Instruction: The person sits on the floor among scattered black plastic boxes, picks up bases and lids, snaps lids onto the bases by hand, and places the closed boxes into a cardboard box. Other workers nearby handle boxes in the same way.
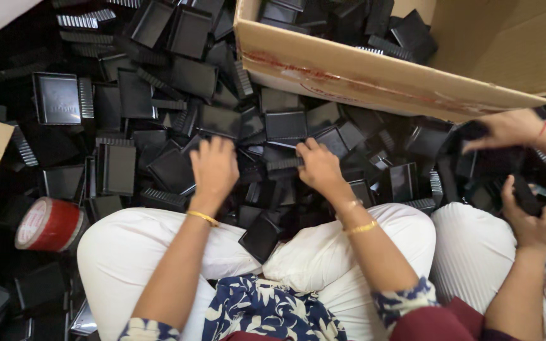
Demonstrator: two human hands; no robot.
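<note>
Resting palm-down on a heap of black plastic trays (178,107), the person's left hand (214,165) is lying with its fingers curled loosely over the pieces beneath it, and whether it is actually gripping any one of them cannot be told from this view. The right hand (319,167) is sitting just beside it on the same heap, its fingers bent down around a ribbed black strip (282,163) that is poking out to the left from under its fingertips. Both wrists are wearing thin gold bangles, and the forearms are reaching forward over knees in white cloth (159,243), with one black tray (260,237) lying tilted in the gap between the knees. The heap is spreading across the floor in front of the person, made up of shallow rectangular trays and ridged comb-like parts lying at all angles. A cardboard box (374,72) is standing at the far edge of the heap, open at the top and holding more of the same black parts. A roll of red tape (50,224) is lying to the left, near the left knee. At the right edge, a co-worker's two hands (519,170) are handling black pieces of their own, well apart from the person's hands.
</note>
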